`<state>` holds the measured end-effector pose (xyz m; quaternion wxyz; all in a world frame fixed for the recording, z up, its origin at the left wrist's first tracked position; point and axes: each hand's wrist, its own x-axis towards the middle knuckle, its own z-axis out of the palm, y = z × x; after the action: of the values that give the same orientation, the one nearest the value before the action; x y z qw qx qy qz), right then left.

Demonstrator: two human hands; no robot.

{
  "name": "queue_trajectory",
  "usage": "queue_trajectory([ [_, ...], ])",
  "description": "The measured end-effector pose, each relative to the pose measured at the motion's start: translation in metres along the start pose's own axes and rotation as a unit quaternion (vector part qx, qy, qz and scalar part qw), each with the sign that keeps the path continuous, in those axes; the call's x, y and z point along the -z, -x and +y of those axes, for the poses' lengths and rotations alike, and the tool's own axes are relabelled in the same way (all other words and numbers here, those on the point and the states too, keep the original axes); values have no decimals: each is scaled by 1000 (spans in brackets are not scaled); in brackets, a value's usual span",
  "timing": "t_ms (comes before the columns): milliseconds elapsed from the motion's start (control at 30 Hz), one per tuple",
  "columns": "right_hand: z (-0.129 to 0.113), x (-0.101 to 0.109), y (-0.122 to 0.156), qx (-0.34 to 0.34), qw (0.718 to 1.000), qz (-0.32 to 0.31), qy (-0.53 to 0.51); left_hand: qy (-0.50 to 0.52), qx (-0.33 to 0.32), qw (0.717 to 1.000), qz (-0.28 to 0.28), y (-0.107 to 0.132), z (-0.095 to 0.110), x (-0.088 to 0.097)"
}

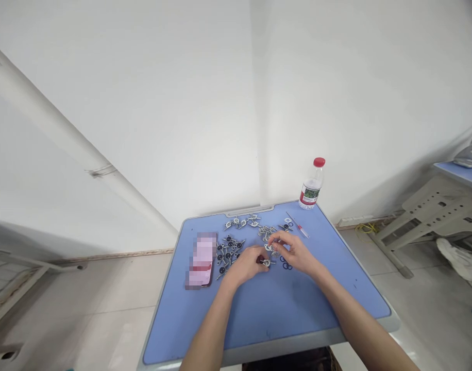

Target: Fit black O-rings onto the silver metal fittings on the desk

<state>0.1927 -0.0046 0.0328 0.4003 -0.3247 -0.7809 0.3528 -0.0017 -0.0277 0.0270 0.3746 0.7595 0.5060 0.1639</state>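
Note:
My left hand [248, 265] is closed around one side of a small silvery metal fitting [266, 263], low over the blue table. Just to the right, my right hand [292, 251] has thumb and index finger pinched together; what is between the fingertips is too small to make out. Several black rings [285, 264] lie below that hand. Beyond both hands is a pile of small metal pieces [265, 232]. Left of my left hand lie several metal fittings with black discs [228, 254], partly covered by it. More silvery fittings [241, 223] form a loose row farther back.
A phone [202, 257], its screen blurred, lies at the left of the blue table [274, 314]. A thin tool with a red-and-clear handle [301, 229] lies back right. A red-capped bottle [310, 193] stands at the far right corner, near the white wall [205, 129].

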Motion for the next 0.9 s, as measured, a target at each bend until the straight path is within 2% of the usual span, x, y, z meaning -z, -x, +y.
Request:
queue_trajectory([
  [200, 7, -13, 1, 62, 996, 49, 51, 26, 11, 1000, 15, 2, -2, -3],
  [300, 10, -19, 2, 72, 993, 80, 55, 26, 1, 999, 29, 5, -4, -7],
  [467, 7, -17, 2, 23, 997, 80, -9, 30, -12, 998, 57, 9, -10, -13],
  [567, 4, -13, 2, -9, 997, 59, -54, 28, -22, 997, 66, 10, -13, -14],
  [700, 2, -12, 2, -3, 999, 39, -35, 17, -33, 997, 63, 10, -12, -13],
  [900, 4, -12, 1, 11, 998, 55, -6, 20, -27, 998, 52, 9, -12, -13],
])
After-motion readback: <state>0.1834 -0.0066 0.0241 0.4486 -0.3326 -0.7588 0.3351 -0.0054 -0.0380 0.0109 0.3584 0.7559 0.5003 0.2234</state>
